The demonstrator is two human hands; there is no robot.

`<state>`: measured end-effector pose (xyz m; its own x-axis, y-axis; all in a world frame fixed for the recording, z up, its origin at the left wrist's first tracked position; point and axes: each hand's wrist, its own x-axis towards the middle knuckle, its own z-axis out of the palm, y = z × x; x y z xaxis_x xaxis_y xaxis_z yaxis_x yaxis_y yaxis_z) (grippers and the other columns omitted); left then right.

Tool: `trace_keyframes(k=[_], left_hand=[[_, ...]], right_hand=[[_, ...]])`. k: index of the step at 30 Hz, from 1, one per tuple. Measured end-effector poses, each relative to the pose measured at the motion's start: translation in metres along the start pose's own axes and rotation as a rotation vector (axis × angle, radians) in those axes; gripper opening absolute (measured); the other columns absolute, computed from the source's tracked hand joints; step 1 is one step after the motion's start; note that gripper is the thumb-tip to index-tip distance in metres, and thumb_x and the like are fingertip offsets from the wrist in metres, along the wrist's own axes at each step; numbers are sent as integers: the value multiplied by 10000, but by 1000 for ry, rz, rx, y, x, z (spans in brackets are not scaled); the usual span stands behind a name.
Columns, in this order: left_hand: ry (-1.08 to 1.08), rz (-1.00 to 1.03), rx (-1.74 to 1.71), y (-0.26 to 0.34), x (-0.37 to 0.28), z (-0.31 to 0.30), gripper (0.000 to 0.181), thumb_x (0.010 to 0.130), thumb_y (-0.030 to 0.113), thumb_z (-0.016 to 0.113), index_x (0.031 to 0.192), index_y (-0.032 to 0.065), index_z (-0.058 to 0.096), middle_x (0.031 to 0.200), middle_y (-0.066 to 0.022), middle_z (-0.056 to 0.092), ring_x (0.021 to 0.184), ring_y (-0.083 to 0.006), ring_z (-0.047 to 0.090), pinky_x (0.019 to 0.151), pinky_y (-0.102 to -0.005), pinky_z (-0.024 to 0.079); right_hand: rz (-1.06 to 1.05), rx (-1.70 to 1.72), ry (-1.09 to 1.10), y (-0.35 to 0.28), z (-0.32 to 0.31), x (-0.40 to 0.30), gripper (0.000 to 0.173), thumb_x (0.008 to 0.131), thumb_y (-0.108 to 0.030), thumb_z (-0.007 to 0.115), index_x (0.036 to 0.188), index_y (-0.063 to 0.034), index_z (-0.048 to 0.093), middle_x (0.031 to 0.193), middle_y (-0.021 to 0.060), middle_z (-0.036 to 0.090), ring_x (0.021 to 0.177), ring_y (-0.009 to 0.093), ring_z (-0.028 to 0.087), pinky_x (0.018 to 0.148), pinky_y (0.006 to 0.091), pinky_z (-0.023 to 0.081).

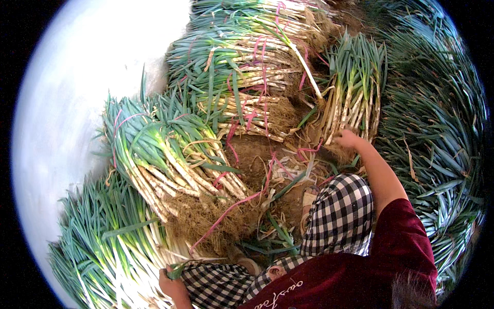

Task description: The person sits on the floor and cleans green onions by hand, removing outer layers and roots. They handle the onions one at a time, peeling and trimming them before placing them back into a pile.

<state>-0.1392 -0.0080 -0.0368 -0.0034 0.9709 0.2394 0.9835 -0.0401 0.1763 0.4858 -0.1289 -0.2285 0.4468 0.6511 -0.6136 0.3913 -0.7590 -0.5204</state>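
Note:
My right hand (pixel 347 140) is at the root end of a cluster of long green onions (pixel 353 92) at the upper right. Its fingers are partly hidden among the stalks and roots, so their grip is unclear. At the lower left, my left hand (pixel 173 286) is closed around a piece of green onion leaf (pixel 176 272), beside my checked trouser leg. Just beyond it lies a heap of whiter-stalked green onions (pixel 123 255). A large bunch of soil-stained green onions (pixel 181 166) rests in front of me, its brown fibrous roots (pixel 212 220) turned towards me.
Bundles bound with pink twine (pixel 264 69) are stacked at the top. One loose onion stalk (pixel 307 71) lies across them. A loose pink strand (pixel 231 208) crosses the soil (pixel 247 150) and roots. Peeled skins (pixel 287 170) litter the ground. Dense green leaves (pixel 432 127) bank up on the right.

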Motion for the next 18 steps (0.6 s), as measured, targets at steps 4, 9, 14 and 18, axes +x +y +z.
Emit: trace_keyframes(k=[4, 9, 14, 18], left_hand=[[24, -40, -108, -27, -3, 5, 217, 800, 226, 522, 741, 19, 547, 638, -160, 539, 586, -310, 513, 550, -365, 392], [-167, 72, 22, -34, 14, -5, 194, 692, 112, 544, 867, 31, 558, 821, -157, 586, 769, -325, 558, 685, -377, 423], [-638, 342, -72, 0, 16, 3, 296, 699, 91, 551, 991, 48, 539, 967, -165, 556, 858, -311, 551, 776, -373, 425], [-923, 607, -278, 46, -2, 10, 400, 734, 122, 565, 1118, 60, 469, 1083, -165, 502, 872, -288, 557, 785, -361, 430]], right_hand=[[-61, -353, 75, -22, 10, -30, 446, 855, -227, 448, 1231, 2, 381, 1106, 169, 518, 888, 266, 555, 782, 365, 441], [-266, -433, 251, -67, -9, -61, 440, 823, -238, 470, 1183, 11, 429, 1098, 180, 520, 887, 254, 551, 787, 349, 432], [-416, -369, 145, -152, -17, -110, 437, 825, -269, 486, 1147, 25, 451, 1060, 197, 533, 951, 309, 516, 817, 372, 399], [-525, -475, 47, -183, -10, -95, 445, 822, -282, 493, 1154, 11, 452, 1054, 200, 544, 969, 323, 520, 844, 375, 401]])
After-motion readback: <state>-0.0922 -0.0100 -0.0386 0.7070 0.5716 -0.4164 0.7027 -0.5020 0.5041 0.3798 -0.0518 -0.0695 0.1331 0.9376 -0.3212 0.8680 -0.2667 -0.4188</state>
